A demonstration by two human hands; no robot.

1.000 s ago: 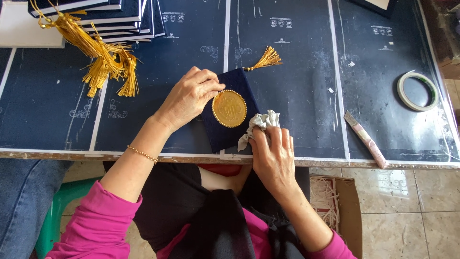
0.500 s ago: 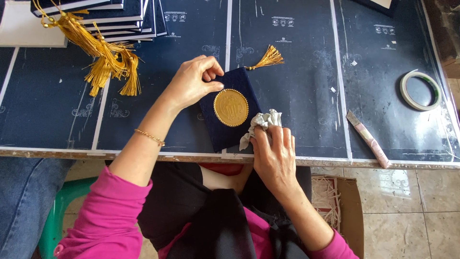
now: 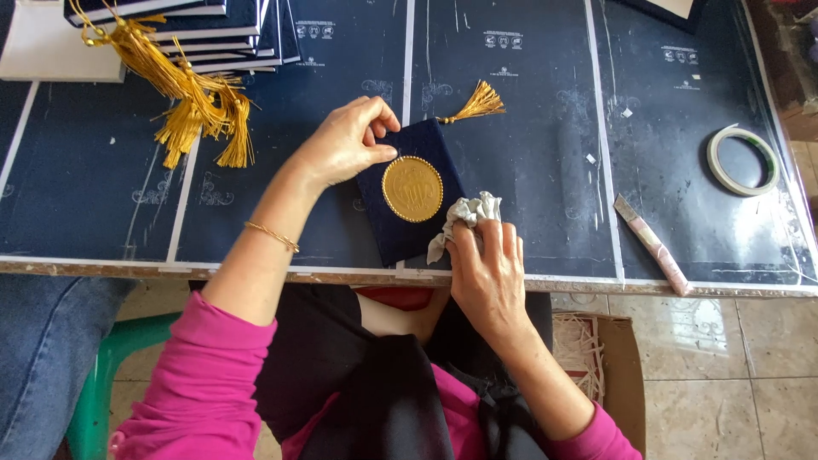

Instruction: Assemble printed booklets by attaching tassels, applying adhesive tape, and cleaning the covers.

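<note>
Clearly I have a small navy velvet booklet (image 3: 409, 192) lying flat at the bench (image 3: 545, 153) front edge, gold medallion (image 3: 412, 188) up; it looks light, stiff and nap-marked, best pinched at its bare corners. My left hand (image 3: 345, 140) pins its upper corner, fingers curled; my right hand (image 3: 487, 268) clutches a crumpled cloth (image 3: 464, 215) beside it.

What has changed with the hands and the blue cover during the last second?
The left hand slid from over the gold emblem to the blue cover's upper left corner, uncovering the emblem. The right hand still presses the grey cloth at the cover's lower right edge.
</note>
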